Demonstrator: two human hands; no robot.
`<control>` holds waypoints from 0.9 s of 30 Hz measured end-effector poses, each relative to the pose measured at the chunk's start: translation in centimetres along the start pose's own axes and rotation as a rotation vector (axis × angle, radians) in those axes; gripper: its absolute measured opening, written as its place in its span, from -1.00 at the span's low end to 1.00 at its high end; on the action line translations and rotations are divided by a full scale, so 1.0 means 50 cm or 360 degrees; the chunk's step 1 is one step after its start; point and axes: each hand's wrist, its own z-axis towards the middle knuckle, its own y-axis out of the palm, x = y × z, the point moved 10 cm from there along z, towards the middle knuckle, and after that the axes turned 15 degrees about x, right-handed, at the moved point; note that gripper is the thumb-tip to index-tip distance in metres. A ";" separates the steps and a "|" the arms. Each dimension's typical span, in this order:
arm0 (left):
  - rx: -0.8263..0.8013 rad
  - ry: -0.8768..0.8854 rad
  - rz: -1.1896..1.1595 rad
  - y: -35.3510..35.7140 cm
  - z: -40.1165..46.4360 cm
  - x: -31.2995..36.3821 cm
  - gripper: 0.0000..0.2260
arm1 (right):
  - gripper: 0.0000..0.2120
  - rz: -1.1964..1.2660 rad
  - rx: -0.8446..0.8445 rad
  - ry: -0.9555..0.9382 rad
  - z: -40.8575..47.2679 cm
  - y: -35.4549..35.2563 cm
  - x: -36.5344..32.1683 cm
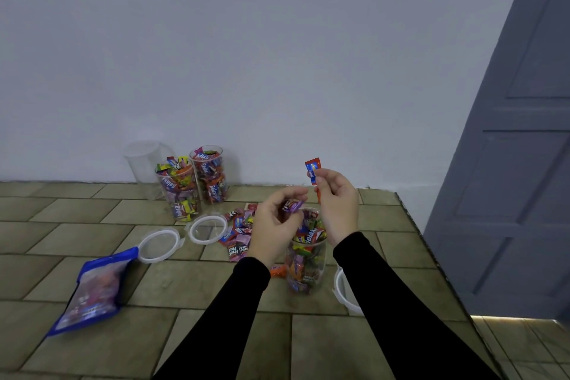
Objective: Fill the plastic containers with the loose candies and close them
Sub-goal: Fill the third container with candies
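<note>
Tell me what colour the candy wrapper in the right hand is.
Orange-red with a blue middle panel, seen in the head view: candy wrapper pinched by the right hand.

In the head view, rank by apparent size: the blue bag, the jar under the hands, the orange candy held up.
1. blue bag, largest, though it lies nearer the camera.
2. jar under the hands, partly hidden.
3. orange candy, pinched by the right hand.

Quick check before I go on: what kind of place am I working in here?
Probably a room in a home, working on the floor: tan tiled floor, plain white wall and a grey panelled door. Candy containers stand against the wall.
</note>
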 end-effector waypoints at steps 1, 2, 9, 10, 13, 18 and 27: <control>-0.0024 0.0024 0.0003 0.002 -0.001 0.002 -0.63 | -0.80 0.0000 -0.0002 -0.0001 0.000 0.000 0.000; -0.0047 0.0046 0.0013 0.003 -0.001 0.003 -0.63 | -0.79 0.0001 -0.0004 -0.0001 0.000 0.000 0.000; -0.0274 0.0119 0.0273 0.023 -0.006 -0.009 -0.61 | -0.77 0.0038 -0.0011 0.0031 -0.005 -0.001 -0.003; -0.0274 0.0101 0.0270 0.022 -0.007 -0.014 -0.58 | -0.78 0.0036 -0.0010 0.0029 -0.004 -0.002 -0.002; -0.0197 -0.0008 0.0233 0.005 -0.013 -0.038 -0.39 | -0.79 0.0035 -0.0004 0.0030 -0.004 -0.003 -0.001; -0.0380 -0.0242 0.0277 0.011 -0.030 -0.096 -0.05 | -0.77 0.0051 -0.0015 0.0056 -0.002 -0.002 0.003; -0.0442 -0.0305 0.0270 0.012 -0.032 -0.116 -0.21 | -0.79 0.0020 -0.0105 0.0103 0.002 0.009 0.018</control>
